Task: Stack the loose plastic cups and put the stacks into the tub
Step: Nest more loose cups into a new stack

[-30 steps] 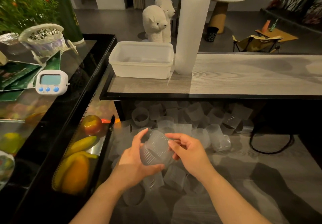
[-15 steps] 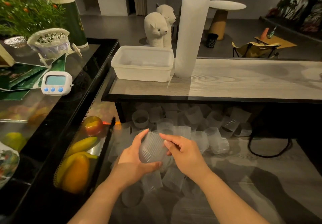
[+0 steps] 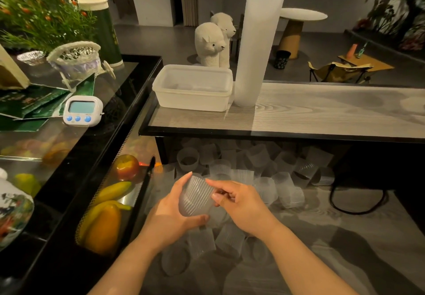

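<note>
Seen from the head camera, looking down over the person's forearms: both hands meet low in the middle of the view, above a wood-grain surface littered with loose ribbed plastic cups (image 3: 232,175), some upright, some on their sides. The left hand (image 3: 170,212) wraps its fingers and thumb round a short nested stack of cups (image 3: 195,197), cradling it from below and the side, probably to keep it steady while more are fed in. The right hand (image 3: 241,202) pinches at the stack's upper rim with thumb and fingertips, seemingly seating or aligning a cup; whether it holds a separate cup cannot be told. On the raised shelf (image 3: 322,113) behind the pile sits the white rectangular tub (image 3: 193,97), which looks empty, though its floor is hard to read. Touching or just beside its right end stands a very tall column of stacked cups (image 3: 257,48), upright, likely parked there awaiting the tub. To the left, a glass-topped display counter (image 3: 96,138) carries a digital timer (image 3: 82,110), with fruit beneath it.
</note>
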`<act>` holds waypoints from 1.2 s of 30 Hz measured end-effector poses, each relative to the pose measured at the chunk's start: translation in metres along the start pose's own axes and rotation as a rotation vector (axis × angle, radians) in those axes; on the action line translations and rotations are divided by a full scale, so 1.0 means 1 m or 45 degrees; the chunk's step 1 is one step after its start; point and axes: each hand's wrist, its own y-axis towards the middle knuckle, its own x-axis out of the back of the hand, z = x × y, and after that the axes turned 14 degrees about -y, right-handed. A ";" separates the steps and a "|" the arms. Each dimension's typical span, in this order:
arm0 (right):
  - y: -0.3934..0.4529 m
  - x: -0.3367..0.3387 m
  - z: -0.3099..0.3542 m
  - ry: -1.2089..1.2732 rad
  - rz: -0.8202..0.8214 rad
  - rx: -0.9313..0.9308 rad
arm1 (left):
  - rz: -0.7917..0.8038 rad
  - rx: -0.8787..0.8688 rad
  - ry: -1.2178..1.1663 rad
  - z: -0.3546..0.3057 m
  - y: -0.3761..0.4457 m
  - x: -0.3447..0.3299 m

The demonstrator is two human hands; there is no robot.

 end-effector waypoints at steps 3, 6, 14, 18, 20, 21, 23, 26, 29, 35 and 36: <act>0.001 0.005 0.000 0.009 0.025 0.015 | 0.015 0.006 -0.011 0.003 0.000 0.003; -0.002 0.008 0.001 0.029 0.047 0.025 | 0.019 -0.006 -0.060 0.002 0.000 0.002; -0.013 -0.003 0.002 -0.108 0.254 0.118 | -0.043 -0.013 -0.041 -0.008 0.000 -0.007; -0.012 -0.002 -0.018 -0.295 0.104 -0.020 | -0.060 0.016 -0.096 0.003 -0.006 -0.005; -0.014 -0.009 -0.040 -0.585 0.132 -0.225 | -0.060 0.051 -0.085 0.009 -0.009 -0.003; -0.015 -0.014 -0.051 -0.737 0.232 -0.291 | -0.055 0.073 -0.060 0.013 -0.010 -0.003; -0.020 -0.027 -0.066 -0.972 0.536 -0.324 | -0.044 0.100 -0.002 0.019 -0.014 -0.003; -0.033 -0.049 -0.069 -0.833 0.573 -0.397 | -0.030 0.129 0.030 0.023 -0.019 -0.005; -0.032 -0.071 -0.086 -0.751 0.562 -0.583 | 0.001 0.136 0.001 0.026 -0.022 -0.005; -0.030 -0.053 -0.083 -0.909 0.470 -0.364 | 0.021 0.119 -0.011 0.026 -0.030 -0.003; -0.032 -0.043 -0.081 -0.890 0.443 -0.385 | 0.025 0.105 0.002 0.025 -0.030 -0.002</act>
